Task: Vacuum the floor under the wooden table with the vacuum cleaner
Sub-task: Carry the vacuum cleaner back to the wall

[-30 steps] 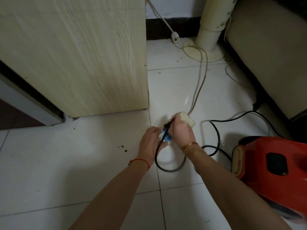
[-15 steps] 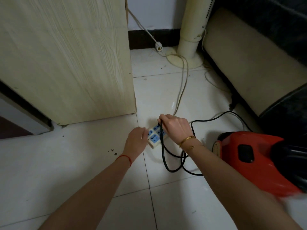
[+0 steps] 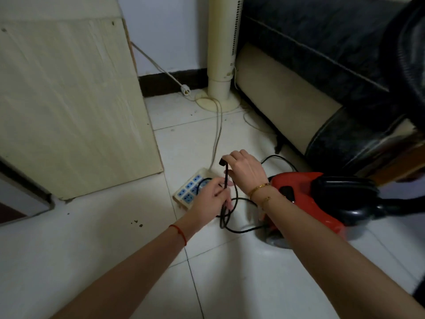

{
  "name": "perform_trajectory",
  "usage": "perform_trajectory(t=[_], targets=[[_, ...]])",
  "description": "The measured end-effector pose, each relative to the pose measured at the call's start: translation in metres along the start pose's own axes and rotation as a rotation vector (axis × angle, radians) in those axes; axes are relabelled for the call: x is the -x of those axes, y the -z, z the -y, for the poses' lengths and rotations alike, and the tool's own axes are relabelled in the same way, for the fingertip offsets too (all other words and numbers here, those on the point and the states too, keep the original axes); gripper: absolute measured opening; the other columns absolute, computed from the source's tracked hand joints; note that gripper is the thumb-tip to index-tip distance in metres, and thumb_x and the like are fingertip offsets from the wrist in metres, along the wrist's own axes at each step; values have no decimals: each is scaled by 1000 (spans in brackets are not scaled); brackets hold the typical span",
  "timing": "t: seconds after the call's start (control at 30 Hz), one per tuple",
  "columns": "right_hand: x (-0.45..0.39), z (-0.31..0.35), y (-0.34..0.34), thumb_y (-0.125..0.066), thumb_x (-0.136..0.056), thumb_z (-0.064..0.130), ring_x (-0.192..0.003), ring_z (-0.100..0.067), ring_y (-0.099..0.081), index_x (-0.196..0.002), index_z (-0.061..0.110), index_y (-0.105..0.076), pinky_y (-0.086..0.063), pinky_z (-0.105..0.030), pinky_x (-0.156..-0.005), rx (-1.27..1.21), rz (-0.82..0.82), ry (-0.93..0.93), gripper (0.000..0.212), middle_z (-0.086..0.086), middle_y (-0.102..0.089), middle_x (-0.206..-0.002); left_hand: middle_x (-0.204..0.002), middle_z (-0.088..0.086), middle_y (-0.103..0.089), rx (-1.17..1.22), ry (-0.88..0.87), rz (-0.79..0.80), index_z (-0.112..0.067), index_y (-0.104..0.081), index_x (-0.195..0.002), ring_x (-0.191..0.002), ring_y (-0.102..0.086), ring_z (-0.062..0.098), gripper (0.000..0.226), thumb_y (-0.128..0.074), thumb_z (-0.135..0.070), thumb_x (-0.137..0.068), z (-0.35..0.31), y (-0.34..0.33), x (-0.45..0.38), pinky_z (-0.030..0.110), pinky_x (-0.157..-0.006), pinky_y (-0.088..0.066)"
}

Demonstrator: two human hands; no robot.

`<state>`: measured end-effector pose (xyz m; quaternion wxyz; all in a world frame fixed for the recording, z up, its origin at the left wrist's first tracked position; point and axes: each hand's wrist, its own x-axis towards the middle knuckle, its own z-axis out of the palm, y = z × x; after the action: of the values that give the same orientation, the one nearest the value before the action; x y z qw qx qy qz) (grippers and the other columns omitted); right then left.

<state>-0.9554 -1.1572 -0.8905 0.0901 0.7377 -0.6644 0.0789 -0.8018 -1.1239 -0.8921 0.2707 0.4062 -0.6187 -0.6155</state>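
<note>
Fingers (image 3: pixel 232 157) of right hand (image 3: pixel 247 172) pinch black plug (image 3: pixel 222 161) above power strip (image 3: pixel 192 187); left hand (image 3: pixel 212 195) grips cord (image 3: pixel 226 180). Red vacuum cleaner (image 3: pixel 305 192) right of strip. No legible writing.

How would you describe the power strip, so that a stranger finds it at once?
Start at the tall cream tower fan by the wall and follow its pale cable down the white tiles. It ends at the power strip, beside the wooden panel. Only it has blue sockets.
</note>
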Motion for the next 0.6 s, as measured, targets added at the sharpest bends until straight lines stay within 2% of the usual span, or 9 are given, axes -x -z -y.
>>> perform_trajectory(t=[0.07, 0.2, 0.27, 0.33, 0.4, 0.5, 0.6], targets=[[14, -13, 22, -65, -78, 1, -96, -28, -54, -118, 12, -58, -46, -36, -77, -23, -13, -55, 42, -7, -62, -105, -65, 4, -55, -73, -67, -13, -14, -53, -111, -52, -58, 13, 18, -41, -6, -100, -10, -14, -3, 29, -60, -50], [41, -32, 72, -56, -74, -11, -106, -27, -49, -136, 12, -43, -40, -32, -85, -126, -150, -253, 68, -7, -57, -119, -64, 0, -54, -191, -170, 13, -22, -50, -115, -46, -54, 14, 19, -40, -15, -101, -34, -47, -15, 34, -55, -49], [55, -44, 95, -56, -72, -12, -108, -27, -49, -138, 12, -42, -39, -31, -91, -138, -209, -317, 72, -6, -56, -124, -68, 4, -58, -235, -198, 40, -24, -48, -118, -48, -57, 14, 19, -41, -19, -101, -50, -68, -19, 30, -54, -50], [71, -58, 115, -54, -74, -12, -107, -26, -50, -135, 12, -46, -41, -32, -92, -145, -304, -367, 66, -6, -57, -121, -78, 6, -64, -280, -219, 64, -24, -45, -123, -58, -63, 15, 23, -44, -21, -100, -64, -89, -23, 19, -54, -50], [87, -73, 133, -52, -80, -8, -103, -26, -51, -128, 10, -51, -45, -34, -89, -166, -410, -404, 52, -8, -59, -115, -90, 4, -65, -301, -236, 90, -24, -42, -127, -71, -65, 15, 32, -51, -21, -97, -74, -109, -30, 17, -61, -49], [115, -99, 162, -51, -90, 5, -99, -23, -52, -121, 10, -55, -47, -34, -85, -130, -571, -413, 32, -6, -60, -111, -109, 0, -56, -383, -303, 172, -20, -33, -139, -96, -56, 12, 63, -67, -15, -86, -82, -135, -41, 22, -79, -45], [144, -126, 185, -57, -91, 18, -101, -21, -52, -122, 12, -54, -44, -33, -87, -29, -682, -471, 32, -4, -60, -113, -134, 7, -43, -530, -370, 213, -18, -21, -148, -124, -42, 18, 89, -73, -10, -77, -83, -161, -57, 33, -102, -40]])
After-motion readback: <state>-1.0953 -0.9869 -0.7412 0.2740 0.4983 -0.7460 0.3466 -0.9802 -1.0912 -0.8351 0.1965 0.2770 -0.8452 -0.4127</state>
